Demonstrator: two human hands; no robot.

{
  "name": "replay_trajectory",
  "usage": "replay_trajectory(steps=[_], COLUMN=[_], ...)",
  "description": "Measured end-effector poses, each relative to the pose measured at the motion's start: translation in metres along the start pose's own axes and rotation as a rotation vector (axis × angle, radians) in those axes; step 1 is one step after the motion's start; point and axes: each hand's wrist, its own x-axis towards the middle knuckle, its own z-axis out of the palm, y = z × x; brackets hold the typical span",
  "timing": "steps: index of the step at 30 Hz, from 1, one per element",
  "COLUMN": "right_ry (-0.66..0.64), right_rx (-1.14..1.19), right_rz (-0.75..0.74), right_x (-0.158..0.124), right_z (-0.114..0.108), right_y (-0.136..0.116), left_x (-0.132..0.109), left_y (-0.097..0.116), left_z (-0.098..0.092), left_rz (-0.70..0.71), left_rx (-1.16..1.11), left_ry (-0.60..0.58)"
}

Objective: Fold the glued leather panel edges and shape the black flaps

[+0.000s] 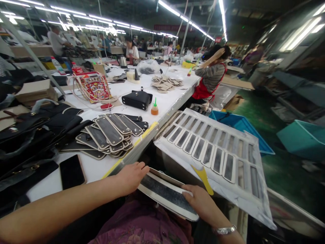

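A long leather panel (167, 193), dark grey in the middle with a cream border, lies slantwise over my lap. At its upper left end my left hand (133, 177) grips the edge with bent fingers. My right hand (200, 201) clasps the right part of the panel, thumb on top and fingers along the far edge. A second, light-coloured edge shows behind the panel; whether it is a separate piece I cannot tell. Left of my hands, similar dark panels (109, 130) with cream edges and small metal fittings lie piled on the white table (175, 96).
On my right, a white board (251, 200) bears rows of dark strips and a yellow spatula-like tool (204, 179). A phone (72, 172), black bags (33, 135) and a glue bottle (154, 107) are on the table. A seated co-worker (212, 74) is beyond, near a blue bin (236, 127).
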Motion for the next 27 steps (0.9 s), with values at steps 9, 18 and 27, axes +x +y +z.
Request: replay_trajectory(steps=[9, 18, 27], right_ry=[-0.023, 0.014, -0.076], right_rx=[0.094, 0.726, 1.118], right_rz=[0.021, 0.123, 0.464], right_x=[0.005, -0.002, -0.045], right_z=[0.006, 0.009, 0.044], right_y=[0.012, 0.032, 0.064], left_x=[0.018, 0.033, 0.036], left_y=[0.012, 0.029, 0.023], left_z=[-0.006, 0.028, 0.024], left_rz=[0.79, 0.772, 0.751], left_rx=[-0.033, 0.094, -0.021], left_ry=[0.025, 0.078, -0.005])
